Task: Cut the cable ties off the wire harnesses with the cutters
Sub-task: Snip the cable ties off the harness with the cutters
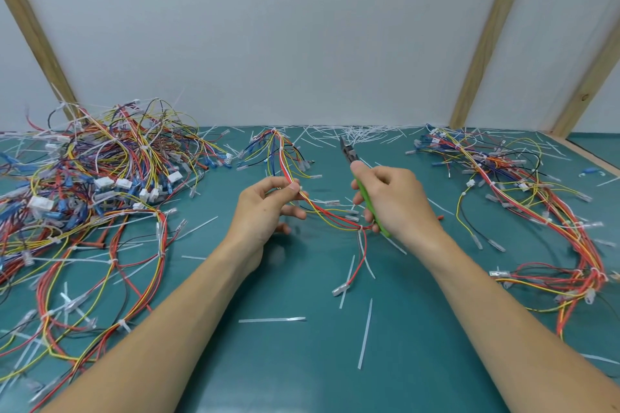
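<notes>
Holding, left hand (265, 208): pinches the wire harness (322, 211) mid-table.
Right hand (392, 198): clenched round green-handled cutters (364, 189), tip pointing far.
Cable tie (361, 228): on harness, near right hand.

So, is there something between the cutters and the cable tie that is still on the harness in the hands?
Nothing visible. The cutters in the right hand point up and away, and the white cable tie sits exposed on the harness just left of that hand.

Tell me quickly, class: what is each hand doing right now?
Left hand: pinches the wire harness between thumb and fingers.
Right hand: grips the green-handled cutters, whose tip points away, off the ties.
</notes>
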The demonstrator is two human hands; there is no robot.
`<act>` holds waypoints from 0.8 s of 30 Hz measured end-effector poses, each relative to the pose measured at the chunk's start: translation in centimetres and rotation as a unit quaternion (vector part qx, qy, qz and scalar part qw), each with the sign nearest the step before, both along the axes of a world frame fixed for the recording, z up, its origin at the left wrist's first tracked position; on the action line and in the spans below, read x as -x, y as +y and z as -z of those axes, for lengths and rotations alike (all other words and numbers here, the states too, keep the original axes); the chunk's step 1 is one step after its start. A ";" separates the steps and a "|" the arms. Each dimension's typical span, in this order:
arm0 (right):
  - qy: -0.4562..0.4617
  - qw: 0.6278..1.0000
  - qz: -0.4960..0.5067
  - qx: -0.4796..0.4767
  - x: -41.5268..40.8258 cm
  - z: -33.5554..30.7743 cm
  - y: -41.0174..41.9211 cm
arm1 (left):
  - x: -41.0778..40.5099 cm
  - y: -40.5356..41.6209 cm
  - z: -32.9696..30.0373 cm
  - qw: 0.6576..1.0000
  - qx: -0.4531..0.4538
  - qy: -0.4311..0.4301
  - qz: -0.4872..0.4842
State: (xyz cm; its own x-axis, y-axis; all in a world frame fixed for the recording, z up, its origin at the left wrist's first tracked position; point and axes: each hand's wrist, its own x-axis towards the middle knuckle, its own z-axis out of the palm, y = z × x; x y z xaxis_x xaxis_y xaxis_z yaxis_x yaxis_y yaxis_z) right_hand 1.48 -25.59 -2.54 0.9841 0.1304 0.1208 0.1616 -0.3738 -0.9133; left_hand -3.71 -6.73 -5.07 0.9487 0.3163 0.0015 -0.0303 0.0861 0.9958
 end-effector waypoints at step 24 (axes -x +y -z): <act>0.025 0.984 -0.143 0.107 0.4 0.7 -0.1 | -0.4 1.4 -0.3 0.969 0.238 -0.058 0.033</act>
State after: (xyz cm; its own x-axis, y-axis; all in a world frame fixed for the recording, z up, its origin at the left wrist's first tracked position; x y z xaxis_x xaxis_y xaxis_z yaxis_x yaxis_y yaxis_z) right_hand 1.08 -25.65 -3.25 0.9076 0.4198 0.0122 0.2442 -0.5039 -0.8285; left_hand -3.29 -5.34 -4.80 0.9690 0.2460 -0.0227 -0.1179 0.5412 0.8326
